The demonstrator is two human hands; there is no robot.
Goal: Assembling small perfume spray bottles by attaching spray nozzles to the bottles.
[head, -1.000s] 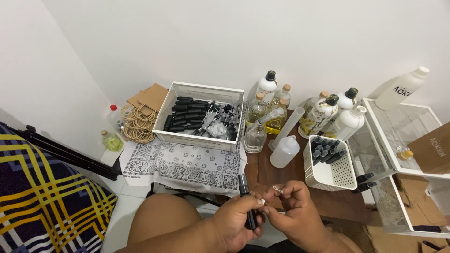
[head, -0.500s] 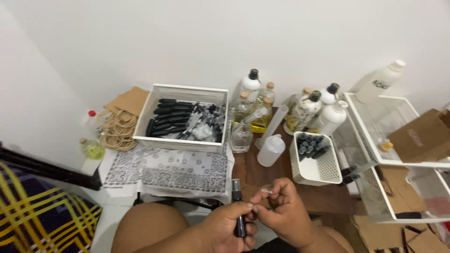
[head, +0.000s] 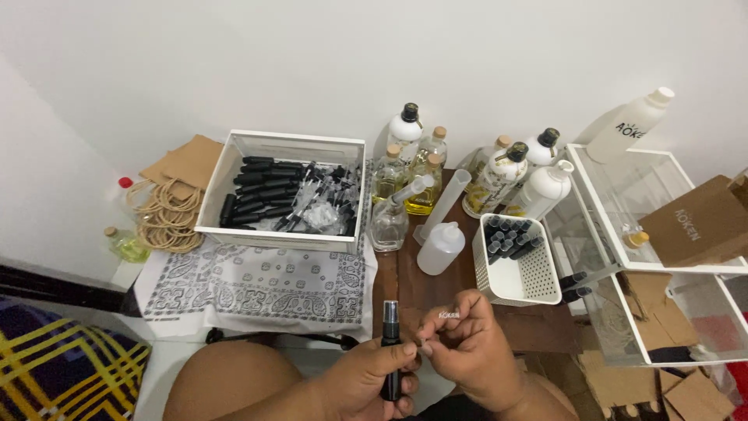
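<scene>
Low in the head view, a small black spray bottle (head: pixel 390 355) is held upright in the closed grip of the left hand (head: pixel 366 382), just in front of the dark wooden table (head: pixel 436 292). Beside it, a small clear label (head: pixel 448 315) is pinched between the fingertips of the right hand (head: pixel 467 351). Behind them stands a white perforated basket (head: pixel 516 269) of black caps.
</scene>
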